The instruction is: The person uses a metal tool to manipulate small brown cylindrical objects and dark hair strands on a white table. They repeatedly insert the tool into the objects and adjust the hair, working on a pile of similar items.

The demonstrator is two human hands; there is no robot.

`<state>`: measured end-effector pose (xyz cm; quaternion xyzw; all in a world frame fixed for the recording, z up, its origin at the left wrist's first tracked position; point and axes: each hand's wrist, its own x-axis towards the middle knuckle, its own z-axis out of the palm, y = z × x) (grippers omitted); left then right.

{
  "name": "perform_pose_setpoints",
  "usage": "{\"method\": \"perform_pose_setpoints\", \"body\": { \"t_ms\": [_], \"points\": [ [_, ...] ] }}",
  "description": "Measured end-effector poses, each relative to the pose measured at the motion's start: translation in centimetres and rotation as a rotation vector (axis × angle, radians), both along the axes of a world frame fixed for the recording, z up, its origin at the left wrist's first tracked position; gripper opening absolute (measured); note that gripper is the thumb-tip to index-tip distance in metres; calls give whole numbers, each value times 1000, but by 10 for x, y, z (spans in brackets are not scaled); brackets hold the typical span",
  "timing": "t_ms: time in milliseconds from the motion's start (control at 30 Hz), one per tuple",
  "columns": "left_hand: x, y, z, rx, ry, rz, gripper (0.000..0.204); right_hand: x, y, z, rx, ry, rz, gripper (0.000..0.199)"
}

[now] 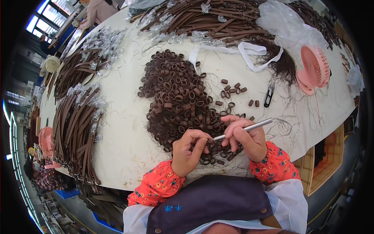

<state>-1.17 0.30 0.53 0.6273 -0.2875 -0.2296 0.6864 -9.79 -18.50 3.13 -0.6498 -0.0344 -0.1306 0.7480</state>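
Note:
My right hand [248, 136] is closed round a slim, silver, pen-like metal tool [255, 125]. It slants down to the left, and its lower tip meets the fingertips of my left hand [189, 151]. Thumb and forefinger of that left hand are pinched together; whatever is between them is too small and covered to name. Both hands are over the near end of a long heap of small brown strap loops [183, 93] with thread ends hanging off them. Several loose brown loops [231, 91] lie beside the heap, to the right.
Black thread snips [269, 93] and a pink fan [313, 68] are on the right of the white table [124, 128]. Brown straps [74, 132] are stacked at left, with more straps [210, 23] at the back. A white ribbon [222, 50] crosses behind the loops.

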Motion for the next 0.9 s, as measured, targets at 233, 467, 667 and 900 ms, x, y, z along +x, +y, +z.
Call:
{"method": "perform_pose_setpoints", "body": {
  "t_ms": [233,467,667,900],
  "points": [
    [0,0,0,10,-15,4,7,0,0,-2,-14,3,1,23],
    [0,1,-3,-4,-2,-3,7,1,2,-3,27,-28,-81,18],
    [-1,-3,-1,-60,59,4,11,12,11,-3,-671,-239,-203,31],
    [7,1,6,-21,302,-128,17,12,4,-5,-702,-311,-233,39]
  ]
}}
